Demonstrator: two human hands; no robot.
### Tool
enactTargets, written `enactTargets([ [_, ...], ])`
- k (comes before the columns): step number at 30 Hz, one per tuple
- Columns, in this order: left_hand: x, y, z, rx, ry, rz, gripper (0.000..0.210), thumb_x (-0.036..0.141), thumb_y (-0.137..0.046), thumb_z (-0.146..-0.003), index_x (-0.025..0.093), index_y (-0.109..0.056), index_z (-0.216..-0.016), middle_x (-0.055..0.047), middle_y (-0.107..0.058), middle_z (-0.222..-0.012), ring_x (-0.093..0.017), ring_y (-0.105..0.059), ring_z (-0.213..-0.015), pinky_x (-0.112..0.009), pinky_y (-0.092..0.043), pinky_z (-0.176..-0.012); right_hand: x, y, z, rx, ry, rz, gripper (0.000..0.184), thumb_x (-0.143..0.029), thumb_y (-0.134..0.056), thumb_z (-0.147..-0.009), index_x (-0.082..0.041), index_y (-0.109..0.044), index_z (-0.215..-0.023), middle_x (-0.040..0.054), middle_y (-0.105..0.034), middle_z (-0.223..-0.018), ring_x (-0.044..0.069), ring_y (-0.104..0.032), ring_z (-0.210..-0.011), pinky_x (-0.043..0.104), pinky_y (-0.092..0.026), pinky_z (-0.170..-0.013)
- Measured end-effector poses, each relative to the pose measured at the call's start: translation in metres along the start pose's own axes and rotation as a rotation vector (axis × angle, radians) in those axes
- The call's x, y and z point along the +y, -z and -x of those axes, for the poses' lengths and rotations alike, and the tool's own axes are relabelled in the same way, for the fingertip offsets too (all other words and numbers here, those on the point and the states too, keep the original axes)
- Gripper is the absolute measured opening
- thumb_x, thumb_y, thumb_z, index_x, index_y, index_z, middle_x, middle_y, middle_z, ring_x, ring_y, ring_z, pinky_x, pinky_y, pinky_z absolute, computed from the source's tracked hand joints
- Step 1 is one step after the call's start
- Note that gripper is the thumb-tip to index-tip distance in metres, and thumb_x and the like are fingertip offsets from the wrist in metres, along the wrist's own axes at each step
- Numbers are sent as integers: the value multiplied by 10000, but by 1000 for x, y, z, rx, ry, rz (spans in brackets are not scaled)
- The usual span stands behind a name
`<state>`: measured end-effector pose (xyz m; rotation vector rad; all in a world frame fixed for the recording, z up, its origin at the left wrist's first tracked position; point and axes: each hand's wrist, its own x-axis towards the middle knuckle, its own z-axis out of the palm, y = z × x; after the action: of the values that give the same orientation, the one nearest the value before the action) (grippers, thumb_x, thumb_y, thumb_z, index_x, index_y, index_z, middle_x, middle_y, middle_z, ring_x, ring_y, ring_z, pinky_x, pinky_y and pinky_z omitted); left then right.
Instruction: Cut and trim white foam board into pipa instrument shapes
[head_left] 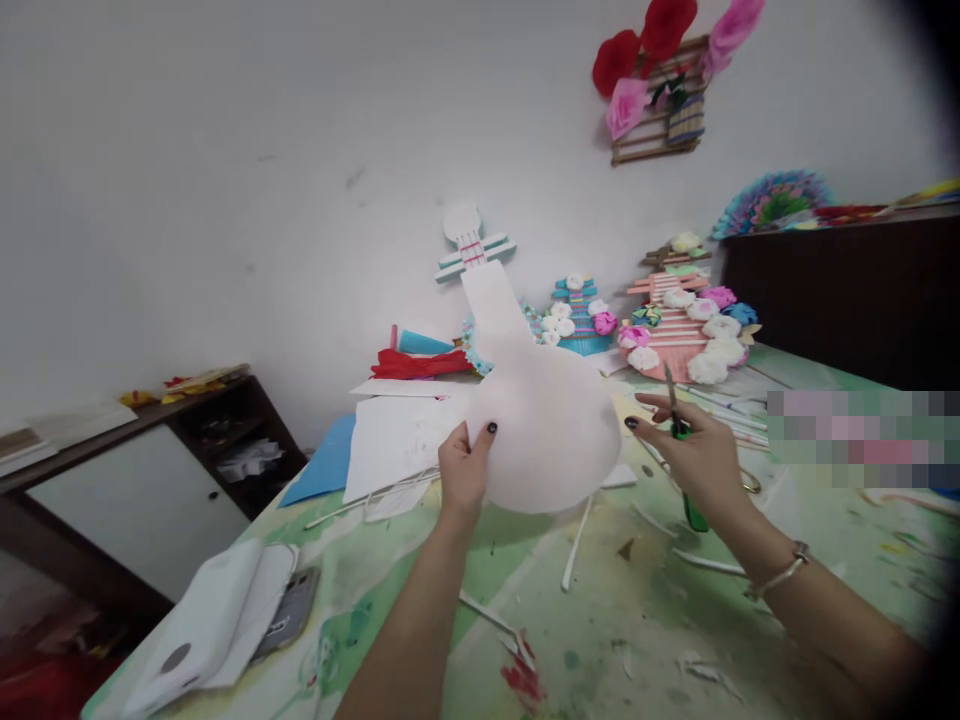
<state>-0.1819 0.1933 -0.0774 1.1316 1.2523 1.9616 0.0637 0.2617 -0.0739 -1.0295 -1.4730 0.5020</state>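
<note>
One left hand (463, 475) pinches white, long-necked card (551, 430); right hand (697, 450) clasps green-handled metal blade (671, 390), above the paint-stained table (592, 620), inside its left edge.

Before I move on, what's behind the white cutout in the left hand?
A pegged craft piece shows above the cutout; turquoise trim flanks its neck. Whatever the cutout's body covers can't be seen.

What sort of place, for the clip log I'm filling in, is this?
Probably a craft room or handicraft workshop: the table is paint-stained and strewn with scraps, flower-trimmed crafts stand near the wall, and the left hand holds a rounded white cutout.
</note>
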Motion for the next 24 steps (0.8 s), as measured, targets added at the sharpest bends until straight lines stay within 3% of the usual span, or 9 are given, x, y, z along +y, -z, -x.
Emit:
enactTargets([
  [4, -2, -3, 2, -46, 56, 103, 437, 431, -707, -698, 120, -643, -998, -95, -709, -918, -194, -646, -810, -298, -486, -744, 10, -1, -5, -43, -35, -18, 425, -440, -719, -654, -192, -700, -1000, 33, -594, -828, 114, -456, -539, 258, -347, -483],
  [10, -2, -3, 2, -100, 111, 155, 509, 450, -720, -678, 111, -626, -1046, -119, -706, -938, -211, -653, -837, -321, -491, -769, 8, 0, -3, -153, -127, -120, 360, -476, -719, -652, -150, -647, -788, -49, -452, -509, 89, -343, -404, 240, -254, -381],
  [19, -21, 6, -9, -24, 46, 11, 454, 479, -687, -694, 128, -633, -976, -98, -688, -945, -182, -622, -840, -294, -464, -772, -13, 2, 7, -270, -135, -280, 352, -459, -749, -620, -173, -551, -674, -42, -442, -589, 76, -364, -452, 222, -270, -387],
  [24, -12, 7, -11, 21, 41, -88, 465, 468, -723, -646, 125, -637, -949, -92, -665, -958, -170, -588, -807, -264, -434, -722, -35, 8, 19, -371, -64, -278, 313, -448, -706, -667, -175, -555, -645, -29, -456, -584, 97, -405, -500, 229, -307, -423],
])
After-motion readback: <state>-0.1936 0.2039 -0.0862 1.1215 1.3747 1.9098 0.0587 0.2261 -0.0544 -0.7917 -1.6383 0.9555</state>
